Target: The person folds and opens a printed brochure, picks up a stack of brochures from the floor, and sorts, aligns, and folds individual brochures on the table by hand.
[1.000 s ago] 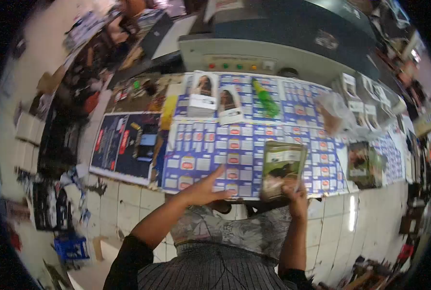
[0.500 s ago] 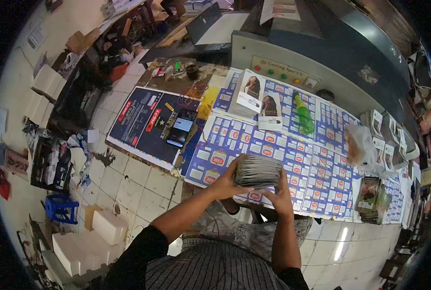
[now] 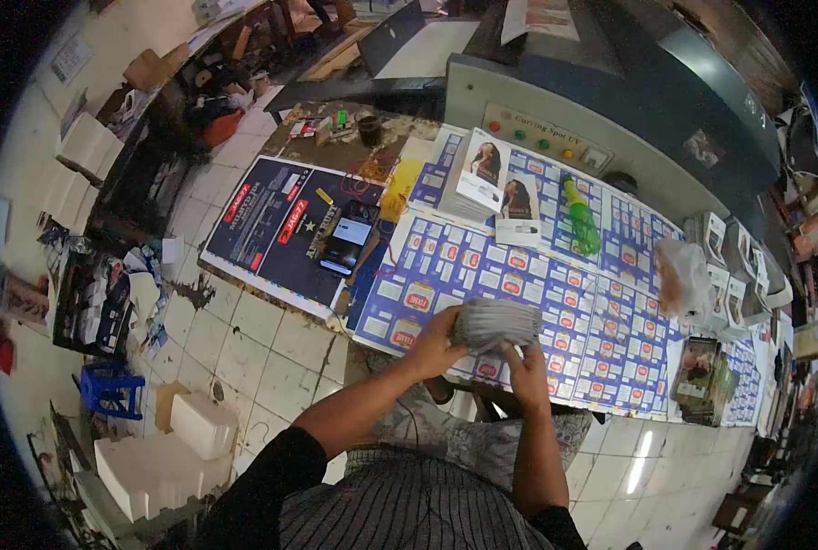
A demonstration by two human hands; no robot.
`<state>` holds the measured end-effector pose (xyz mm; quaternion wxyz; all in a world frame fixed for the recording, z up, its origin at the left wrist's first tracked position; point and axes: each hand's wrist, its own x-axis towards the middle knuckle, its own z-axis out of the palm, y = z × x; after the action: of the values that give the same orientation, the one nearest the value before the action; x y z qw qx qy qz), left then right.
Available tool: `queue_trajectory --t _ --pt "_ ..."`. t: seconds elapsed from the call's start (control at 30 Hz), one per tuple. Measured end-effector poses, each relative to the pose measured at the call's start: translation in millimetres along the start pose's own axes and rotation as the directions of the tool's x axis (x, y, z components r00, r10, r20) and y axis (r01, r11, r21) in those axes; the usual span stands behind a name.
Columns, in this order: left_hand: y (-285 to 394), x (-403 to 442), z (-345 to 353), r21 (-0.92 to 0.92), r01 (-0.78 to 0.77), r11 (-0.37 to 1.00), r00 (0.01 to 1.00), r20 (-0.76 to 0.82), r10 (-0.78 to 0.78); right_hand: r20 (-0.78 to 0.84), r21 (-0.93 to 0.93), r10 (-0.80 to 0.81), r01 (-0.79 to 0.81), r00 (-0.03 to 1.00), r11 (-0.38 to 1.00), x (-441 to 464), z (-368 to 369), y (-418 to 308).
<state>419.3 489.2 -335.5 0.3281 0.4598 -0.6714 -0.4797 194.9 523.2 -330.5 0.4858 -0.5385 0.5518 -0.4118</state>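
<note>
A thick stack of printed cards or thin boxes is held up over the near edge of the table, its many thin layers facing me. My left hand wraps round its left end. At the lower right corner, my right hand grips the stack with thumb and fingers. Beneath it lies a blue printed sheet covering the table. Farther back stands a pile of white printed boxes, with a smaller pile beside it.
A green bottle lies behind the stack. To the left, a phone rests on a dark printed sheet. A plastic bag and more packs sit at right. A grey machine borders the back; a blue stool stands on the floor.
The stack has tilted and its layers look bent and blurred. My right hand has shifted slightly left and down along its lower edge. My left hand still holds the left end.
</note>
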Motion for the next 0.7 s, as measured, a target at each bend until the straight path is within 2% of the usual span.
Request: queue_trajectory --t 0.03,0.07,0.1,0.13,0.17,0.2,0.23,0.27,0.3,0.33,0.37,0.43,0.47,0.5,0.57,0.6,0.63,0.7 --pt "6 1 -2 0.003 -0.005 1.0 1.0 -0.006 0.005 -0.002 -0.015 0.011 -0.011 1.0 1.0 1 -2 -13" --pt "12 0 -1 -0.231 0.048 0.972 0.998 -0.022 -0.054 0.007 -0.016 -0.034 0.034 0.999 0.999 0 -5 -15" --pt "15 -2 3 -0.453 0.098 0.886 0.993 -0.021 -0.12 0.009 -0.014 -0.029 0.029 1.0 0.999 -4 -8 -16" --pt "15 -3 11 -0.736 0.036 0.676 0.996 -0.03 -0.085 0.051 0.182 -0.034 0.024 0.998 0.983 -8 -12 -17" --pt "14 -6 10 -0.735 0.04 0.676 0.996 -0.028 -0.089 0.088 0.372 -0.049 0.012 0.995 0.928 -12 -13 -16" --pt "14 -10 9 -0.839 0.216 0.5 0.964 0.101 -0.247 0.084 0.51 -0.107 0.049 0.991 0.859 -15 -7 -16" --pt "19 -12 8 -0.889 0.362 0.281 0.896 0.249 -0.368 0.087 0.51 -0.107 0.048 0.99 0.859 -18 -3 -12" --pt "27 -15 7 -0.886 0.431 0.17 0.869 0.357 -0.342 0.079 0.549 0.004 -0.047 0.997 0.835 -21 0 -7" --pt "26 -16 10 -0.886 0.431 0.169 0.869 0.357 -0.342 0.074 0.587 0.116 -0.138 0.99 0.798 -22 3 -2" --pt "27 -17 13 -0.897 0.43 0.106 0.864 0.374 -0.337 0.01 0.372 0.156 -0.148 0.988 0.916 -19 9 -6" --pt "29 -17 16 -0.901 0.431 0.043 0.857 0.394 -0.331 0.007 0.374 0.155 -0.147 0.988 0.916 -20 14 -11" --pt "40 -18 14 -0.912 0.41 0.026 0.864 0.379 -0.332 -0.013 0.46 0.093 -0.077 0.996 0.885 -22 22 -23" --pt "45 -19 13 -0.922 0.388 0.006 0.87 0.364 -0.334 -0.063 0.396 0.037 -0.009 0.997 0.918 -25 24 -17" --pt "44 -20 13 -0.92 0.392 0.007 0.868 0.367 -0.335 -0.066 0.398 0.039 -0.01 0.997 0.917 -29 24 -12" --pt "43 -15 12 -0.941 0.335 -0.04 0.876 0.327 -0.354 0.043 0.612 0.135 -0.133 0.99 0.78 -34 19 -2" --pt "38 -13 13 -0.94 0.338 -0.037 0.877 0.329 -0.352 0.052 0.385 0.165 -0.172 0.985 0.907 -32 13 12" --pt "29 -12 14 -0.951 0.308 -0.04 0.888 0.302 -0.347 0.049 0.384 0.164 -0.17 0.985 0.907 -32 17 9" --pt "12 -13 15 -0.956 0.288 -0.049 0.895 0.287 -0.341 0.014 0.651 0.07 -0.063 0.997 0.757 -38 30 0"
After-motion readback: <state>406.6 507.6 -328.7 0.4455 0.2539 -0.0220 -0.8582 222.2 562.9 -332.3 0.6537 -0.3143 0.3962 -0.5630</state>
